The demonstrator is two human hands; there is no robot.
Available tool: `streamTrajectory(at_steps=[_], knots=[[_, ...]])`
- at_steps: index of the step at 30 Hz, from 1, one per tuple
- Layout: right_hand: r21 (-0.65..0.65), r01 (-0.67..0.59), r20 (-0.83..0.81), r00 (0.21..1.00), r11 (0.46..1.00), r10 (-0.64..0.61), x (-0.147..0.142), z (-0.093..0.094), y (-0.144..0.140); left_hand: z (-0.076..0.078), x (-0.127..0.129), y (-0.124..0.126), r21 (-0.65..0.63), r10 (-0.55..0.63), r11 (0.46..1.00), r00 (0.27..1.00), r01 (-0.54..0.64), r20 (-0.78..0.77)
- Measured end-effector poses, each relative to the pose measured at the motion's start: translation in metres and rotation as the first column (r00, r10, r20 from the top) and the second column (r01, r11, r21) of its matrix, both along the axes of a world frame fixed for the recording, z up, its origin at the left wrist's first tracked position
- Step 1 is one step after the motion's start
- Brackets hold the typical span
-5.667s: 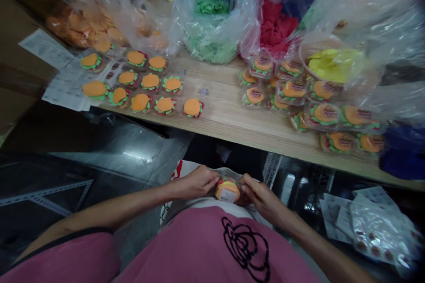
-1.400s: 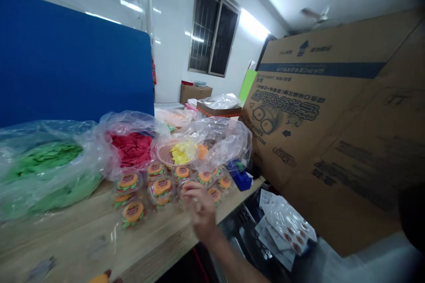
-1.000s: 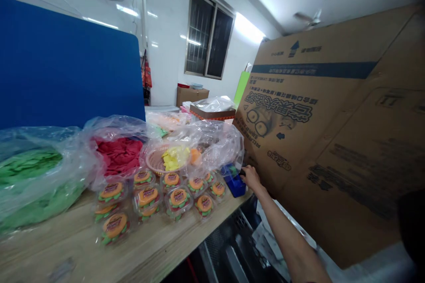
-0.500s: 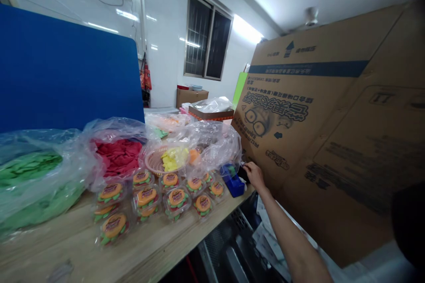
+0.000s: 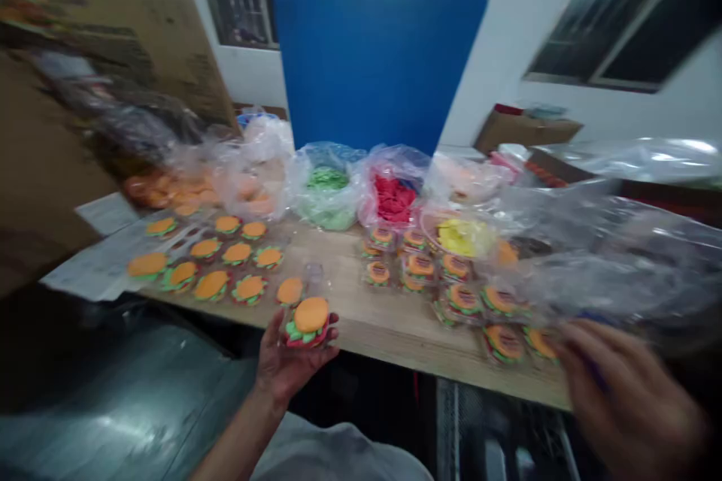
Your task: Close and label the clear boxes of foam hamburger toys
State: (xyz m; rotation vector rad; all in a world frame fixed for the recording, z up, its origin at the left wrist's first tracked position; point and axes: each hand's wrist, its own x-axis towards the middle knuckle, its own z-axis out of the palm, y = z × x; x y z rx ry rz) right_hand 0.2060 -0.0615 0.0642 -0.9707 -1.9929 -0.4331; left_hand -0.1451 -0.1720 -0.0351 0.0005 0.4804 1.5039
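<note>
My left hand [image 5: 290, 368] is curled around a toy hamburger [image 5: 308, 322] with an orange bun, green frill and red layer, just off the table's front edge. Whether a clear case surrounds it is hard to make out. At the far right, my right hand [image 5: 626, 391] is smeared by motion, so its fingers and anything in them cannot be made out. Close to it lie packed burgers [image 5: 504, 344] in clear boxes, each with a dark print on the bun. Plain-topped burgers [image 5: 211, 284] stand in rows left of my left hand.
Along the back of the table [image 5: 338, 278] sit bags of green pieces [image 5: 328, 179] and red pieces [image 5: 395, 199], plus a basket of yellow pieces [image 5: 459, 237]. A blue board [image 5: 377, 68] rises behind. Orange buns [image 5: 169, 189] and paper sheets [image 5: 107, 259] are at left.
The view has swung left, bringing the plain-topped burgers into sight. My left hand now shows with a burger in it. My right hand has left its place by the blue tape dispenser and cardboard box.
</note>
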Motion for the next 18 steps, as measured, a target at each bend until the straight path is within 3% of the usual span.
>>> streamTrajectory(at_steps=[2, 4, 7, 11, 14, 18], knots=[[0.029, -0.305, 0.173, 0.939, 0.952, 0.296, -0.06, -0.011, -0.009, 0.002, -0.008, -0.006, 0.069, 0.038, 0.997, 0.999, -0.041, 0.037], [-0.092, -0.474, 0.265, 0.836, 0.876, 0.48, -0.114, -0.029, -0.017, 0.004, -0.014, -0.012, 0.104, 0.077, 0.991, 0.995, -0.083, 0.056], [-0.287, -0.516, 0.362, 0.722, 0.807, 0.59, -0.167, -0.067, -0.023, 0.005, -0.022, -0.018, 0.135, 0.101, 0.985, 0.991, -0.111, 0.085], [-0.363, -0.488, 0.475, 0.636, 0.794, 0.608, -0.192, -0.109, -0.02, 0.003, -0.035, -0.019, 0.184, 0.106, 0.975, 0.989, -0.124, 0.104], [-0.448, -0.511, 0.354, 0.652, 0.734, 0.67, -0.2, -0.107, -0.015, 0.001, -0.041, -0.015, 0.218, 0.128, 0.964, 0.985, -0.15, 0.114], [-0.529, -0.56, 0.02, 0.743, 0.638, 0.669, -0.223, -0.07, -0.017, 0.0, -0.04, -0.003, 0.276, 0.107, 0.951, 0.985, -0.142, 0.139]])
